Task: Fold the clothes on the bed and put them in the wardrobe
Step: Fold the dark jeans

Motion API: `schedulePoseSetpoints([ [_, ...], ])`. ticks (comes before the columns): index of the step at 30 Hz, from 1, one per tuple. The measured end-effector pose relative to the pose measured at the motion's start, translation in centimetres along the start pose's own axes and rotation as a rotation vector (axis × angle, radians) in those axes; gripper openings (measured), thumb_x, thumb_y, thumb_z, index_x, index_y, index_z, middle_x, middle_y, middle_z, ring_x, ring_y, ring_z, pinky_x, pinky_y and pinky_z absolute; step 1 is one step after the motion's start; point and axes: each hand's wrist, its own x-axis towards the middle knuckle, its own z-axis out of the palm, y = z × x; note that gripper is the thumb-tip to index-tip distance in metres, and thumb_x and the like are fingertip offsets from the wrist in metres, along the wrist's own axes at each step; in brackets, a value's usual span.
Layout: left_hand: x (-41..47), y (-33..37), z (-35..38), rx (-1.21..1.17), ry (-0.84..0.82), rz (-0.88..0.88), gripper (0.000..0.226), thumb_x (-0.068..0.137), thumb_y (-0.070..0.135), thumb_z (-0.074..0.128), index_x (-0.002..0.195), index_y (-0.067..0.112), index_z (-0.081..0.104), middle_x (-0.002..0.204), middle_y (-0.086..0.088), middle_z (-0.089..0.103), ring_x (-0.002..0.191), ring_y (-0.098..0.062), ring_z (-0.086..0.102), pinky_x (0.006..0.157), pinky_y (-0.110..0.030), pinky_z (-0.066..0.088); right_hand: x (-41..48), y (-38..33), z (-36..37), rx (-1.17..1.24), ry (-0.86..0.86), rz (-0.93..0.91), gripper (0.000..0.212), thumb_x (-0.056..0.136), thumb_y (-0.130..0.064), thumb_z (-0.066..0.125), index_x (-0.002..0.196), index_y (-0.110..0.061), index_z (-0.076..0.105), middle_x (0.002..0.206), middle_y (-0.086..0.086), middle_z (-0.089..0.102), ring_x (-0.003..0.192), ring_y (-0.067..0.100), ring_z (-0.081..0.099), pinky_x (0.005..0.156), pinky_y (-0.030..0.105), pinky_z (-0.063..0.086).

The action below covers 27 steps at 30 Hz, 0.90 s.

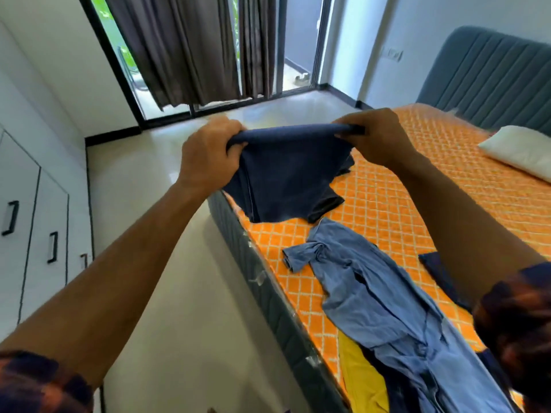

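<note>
Left hand (pixel 208 162) and right hand (pixel 377 138) each grip a navy garment (pixel 286 174) stretched above the bed (pixel 387 204) near its foot corner; keeping that top edge taut and level should give a clean fold.

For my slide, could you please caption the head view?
Left hand and right hand hold a navy garment over the orange bed.

Both arms outstretched, left hand (pixel 208 156) and right hand (pixel 374 137) raised level — fingers curled, gripping.
</note>
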Motion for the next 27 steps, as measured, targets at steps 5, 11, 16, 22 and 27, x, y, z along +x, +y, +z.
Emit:
schedulePoseSetpoints([
  [5,-7.3,7.7,7.1,-0.155,-0.048,0.008,0.024,0.080,0.008,0.065,0.103,0.011,0.070,0.098,-0.008,0.069,0.091,-0.023,0.059,0.075,-0.033,0.045,-10.5,7.1,-1.1,0.054,-0.071,0.096,0.026,0.083,-0.004,0.076,0.108,-0.010,0.079,0.102,0.010,0.078,0.095,0.011,0.064,0.078,0.028,0.047],
  [11,-23.7,15.6,18.6,-0.331,-0.602,-0.231,0.023,0.081,0.032,0.052,0.095,0.023,0.069,0.089,0.001,0.067,0.083,-0.027,0.067,0.067,-0.040,0.051,-30.8,16.3,5.5,0.039,-0.436,0.513,0.030,0.081,0.004,0.072,0.107,-0.009,0.080,0.101,0.017,0.077,0.096,0.037,0.072,0.081,0.041,0.055],
  [16,-31.8,17.3,23.8,-0.407,-0.964,-0.453,0.019,0.077,0.031,0.062,0.094,0.028,0.068,0.089,0.008,0.068,0.086,-0.020,0.065,0.078,-0.038,0.052,-40.1,18.3,9.1,0.015,-0.758,0.651,0.030,0.083,-0.001,0.069,0.106,-0.015,0.081,0.098,0.013,0.077,0.093,0.034,0.070,0.068,0.030,0.043],
  [22,-27.4,13.5,27.7,-0.523,-1.030,-0.574,0.016,0.082,0.011,0.063,0.088,0.026,0.066,0.077,0.007,0.063,0.071,-0.006,0.056,0.069,-0.031,0.044,-35.6,21.3,10.6,0.133,-0.700,0.714,0.013,0.076,-0.017,0.068,0.078,-0.027,0.076,0.072,0.000,0.071,0.069,0.019,0.063,0.063,0.039,0.051],
  [27,-21.5,7.4,31.8,-0.432,-0.865,-0.810,0.012,0.089,0.005,0.061,0.091,0.017,0.063,0.082,0.000,0.062,0.080,-0.021,0.056,0.070,-0.034,0.041,-25.0,23.6,15.8,0.253,-0.504,0.750,0.012,0.071,-0.025,0.064,0.077,-0.035,0.066,0.081,-0.007,0.071,0.081,0.015,0.066,0.072,0.039,0.052],
])
